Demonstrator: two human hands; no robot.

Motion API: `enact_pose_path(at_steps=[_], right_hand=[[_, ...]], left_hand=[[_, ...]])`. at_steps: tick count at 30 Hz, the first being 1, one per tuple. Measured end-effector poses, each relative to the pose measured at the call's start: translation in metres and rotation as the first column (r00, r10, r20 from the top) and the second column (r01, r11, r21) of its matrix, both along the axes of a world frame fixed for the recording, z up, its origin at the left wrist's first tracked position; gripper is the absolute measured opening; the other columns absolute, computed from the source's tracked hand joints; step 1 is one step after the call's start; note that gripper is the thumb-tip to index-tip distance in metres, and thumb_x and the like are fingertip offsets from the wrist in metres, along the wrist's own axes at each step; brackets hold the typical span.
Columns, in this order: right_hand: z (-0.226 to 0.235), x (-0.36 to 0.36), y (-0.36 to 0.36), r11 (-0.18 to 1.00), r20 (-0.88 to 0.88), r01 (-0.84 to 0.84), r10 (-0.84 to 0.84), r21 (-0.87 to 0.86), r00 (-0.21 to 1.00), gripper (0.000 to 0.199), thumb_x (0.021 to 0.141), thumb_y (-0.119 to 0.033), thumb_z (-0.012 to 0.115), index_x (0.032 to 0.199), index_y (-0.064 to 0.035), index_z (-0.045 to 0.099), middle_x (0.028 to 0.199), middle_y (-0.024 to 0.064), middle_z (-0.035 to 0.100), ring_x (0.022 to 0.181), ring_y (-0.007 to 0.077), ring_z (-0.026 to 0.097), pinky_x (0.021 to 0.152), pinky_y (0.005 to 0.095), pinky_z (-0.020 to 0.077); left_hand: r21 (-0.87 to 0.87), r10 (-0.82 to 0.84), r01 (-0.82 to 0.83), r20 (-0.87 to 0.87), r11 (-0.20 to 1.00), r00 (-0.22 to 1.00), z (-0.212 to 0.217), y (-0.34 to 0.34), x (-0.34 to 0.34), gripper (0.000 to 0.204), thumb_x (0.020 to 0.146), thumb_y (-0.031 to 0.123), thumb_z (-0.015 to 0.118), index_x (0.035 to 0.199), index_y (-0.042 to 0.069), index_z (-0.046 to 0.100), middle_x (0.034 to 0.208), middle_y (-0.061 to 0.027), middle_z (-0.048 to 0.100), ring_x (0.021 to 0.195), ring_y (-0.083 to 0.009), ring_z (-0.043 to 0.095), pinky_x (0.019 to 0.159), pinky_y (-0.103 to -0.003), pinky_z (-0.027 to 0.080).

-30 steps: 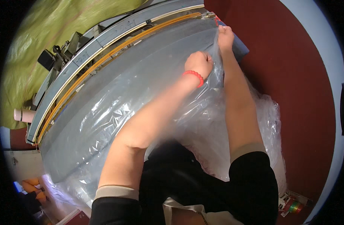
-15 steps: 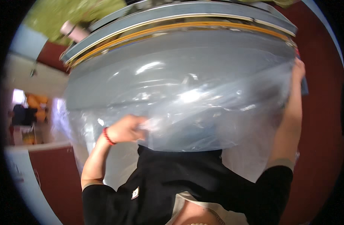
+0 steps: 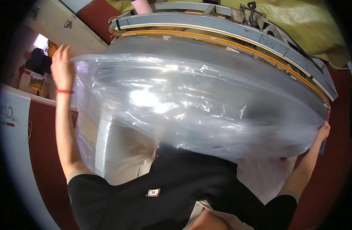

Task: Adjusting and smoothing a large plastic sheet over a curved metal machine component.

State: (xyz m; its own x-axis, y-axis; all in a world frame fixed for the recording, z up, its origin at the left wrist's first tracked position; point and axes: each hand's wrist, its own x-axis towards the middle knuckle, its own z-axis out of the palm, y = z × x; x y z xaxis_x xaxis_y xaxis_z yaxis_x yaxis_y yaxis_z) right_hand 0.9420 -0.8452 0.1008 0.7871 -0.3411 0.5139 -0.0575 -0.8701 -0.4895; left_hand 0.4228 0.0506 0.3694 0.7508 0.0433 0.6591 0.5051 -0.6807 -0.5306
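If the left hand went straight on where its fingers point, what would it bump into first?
Probably the pale panel bearing a metal latch, beyond the left hand; how far off is unclear.

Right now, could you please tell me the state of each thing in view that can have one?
Clear, shiny plastic sheet: spread out, creased.
Bare left hand: raised at the sheet's left end; grip unclear.
Bare right hand: closed on the sheet's right end.
Thin red bracelet: worn.
Yellow-green woven cover: rumpled.
Pink cylinder: cut off by the picture; open or closed, unseen.
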Motion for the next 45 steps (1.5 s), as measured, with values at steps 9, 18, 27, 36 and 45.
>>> enact_pose_path(at_steps=[9,18,27,36,45], right_hand=[[0.002,0.001,-0.001,0.999,-0.028,-0.023,0.024,0.048,0.999,0.042,0.083,-0.040,0.049,0.098,-0.0008,0.056,0.093,0.0137,0.059,0.087,0.0259,0.055,0.077,0.0322,0.0404],[0.008,-0.005,0.004,0.998,-0.047,0.038,-0.036,0.051,0.998,0.044,0.083,-0.040,0.049,0.098,0.0009,0.055,0.092,0.0119,0.059,0.085,0.0227,0.054,0.076,0.0314,0.0406],[0.033,-0.027,-0.019,0.626,0.157,-0.237,0.182,0.743,0.971,0.040,0.086,-0.034,0.049,0.104,0.0021,0.053,0.099,0.0100,0.056,0.092,0.0202,0.051,0.082,0.0324,0.0408],[0.079,-0.078,-0.048,0.678,0.194,-0.213,0.105,0.704,0.975,0.041,0.086,-0.031,0.048,0.109,0.0034,0.050,0.105,0.0120,0.054,0.094,0.0209,0.051,0.083,0.0328,0.0407],[0.111,-0.056,0.104,0.998,0.212,0.060,-0.060,0.009,0.975,0.021,0.077,-0.010,0.045,0.072,-0.0079,0.065,0.067,0.0073,0.062,0.064,0.0232,0.060,0.056,0.0355,0.0458]], left_hand=[[-0.714,-0.293,0.075,-0.188,0.697,0.937,-0.183,-0.011,0.016,0.046,0.076,0.023,0.056,0.118,0.007,0.046,0.127,-0.0125,0.040,0.114,-0.0317,0.039,0.092,-0.039,0.035],[-0.595,-0.269,0.074,-0.247,0.800,0.931,-0.166,-0.035,0.068,0.034,0.079,0.030,0.054,0.107,0.011,0.054,0.109,-0.0055,0.053,0.093,-0.0247,0.052,0.074,-0.033,0.046],[-0.696,-0.075,0.021,-0.047,0.718,0.996,-0.184,-0.025,0.089,0.017,0.074,0.022,0.058,0.073,0.005,0.057,0.080,-0.0084,0.055,0.076,-0.0289,0.051,0.065,-0.038,0.043],[-0.821,-0.215,0.173,0.062,0.545,0.975,-0.187,-0.030,0.096,0.018,0.074,0.019,0.058,0.083,0.004,0.055,0.085,-0.0104,0.055,0.082,-0.0297,0.052,0.069,-0.038,0.043],[-0.810,0.271,0.576,0.582,0.111,0.767,-0.164,0.004,0.142,0.023,0.082,0.017,0.039,0.067,0.002,0.049,0.062,-0.0039,0.043,0.056,-0.0145,0.043,0.051,-0.029,0.036]])
